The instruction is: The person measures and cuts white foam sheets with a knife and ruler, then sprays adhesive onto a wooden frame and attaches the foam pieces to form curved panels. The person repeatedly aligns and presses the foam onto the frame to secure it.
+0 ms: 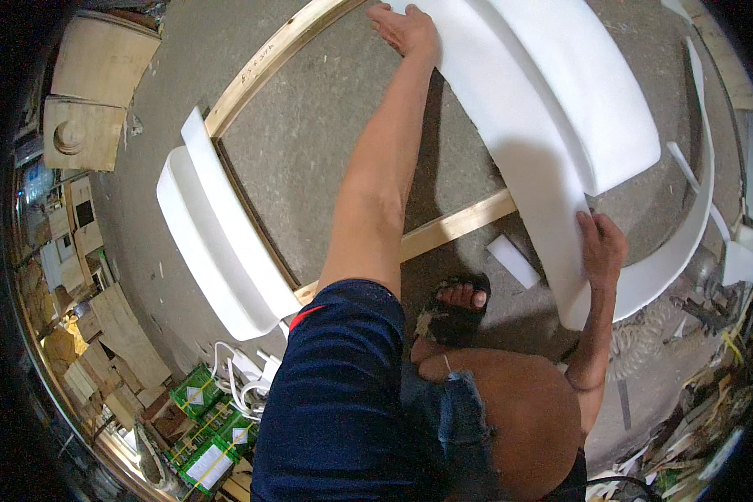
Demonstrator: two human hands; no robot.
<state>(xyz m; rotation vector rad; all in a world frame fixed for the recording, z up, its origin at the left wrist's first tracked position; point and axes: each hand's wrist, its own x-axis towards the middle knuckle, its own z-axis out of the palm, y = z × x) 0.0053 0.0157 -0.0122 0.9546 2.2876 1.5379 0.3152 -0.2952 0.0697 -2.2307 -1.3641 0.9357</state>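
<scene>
Right hand [604, 247] pinches white foam [510, 117], seemingly positioning it over wooden frame [456, 227]; left hand [410, 35], grip unclear; next move needs aligning.

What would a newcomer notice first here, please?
Likely the long, stepped white foam piece at upper right stands out, with the left hand and right hand at its edges. Next comes the pale wooden frame near centre, with a shorter white foam piece along its left side.
</scene>
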